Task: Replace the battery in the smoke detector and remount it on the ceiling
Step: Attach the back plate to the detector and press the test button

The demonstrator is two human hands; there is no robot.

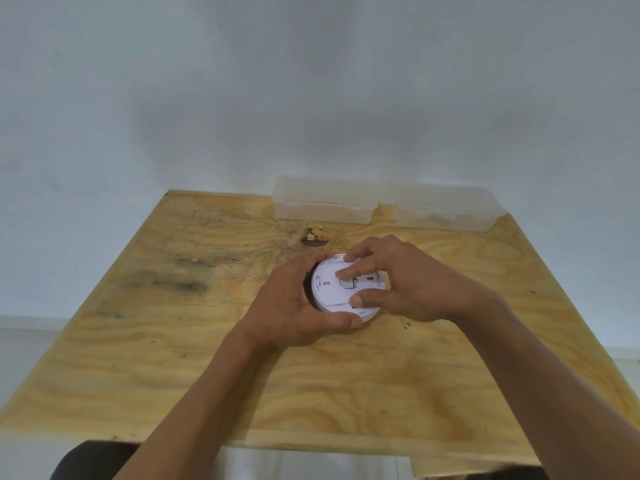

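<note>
A round white smoke detector [330,289] lies back side up on the plywood table [173,341], near its middle. My left hand [294,306] curls round its left rim, thumb along the near edge. My right hand [398,289] grips it from the right, with fingertips on the back plate by a grey recess and the thumb at the near rim. The right half of the detector is hidden under my fingers. No battery is in sight.
Two clear plastic boxes stand with lids shut at the table's far edge, one [323,202] behind the detector and one [446,209] to its right. A dark knot [313,237] marks the wood just beyond my hands. A pale wall rises behind.
</note>
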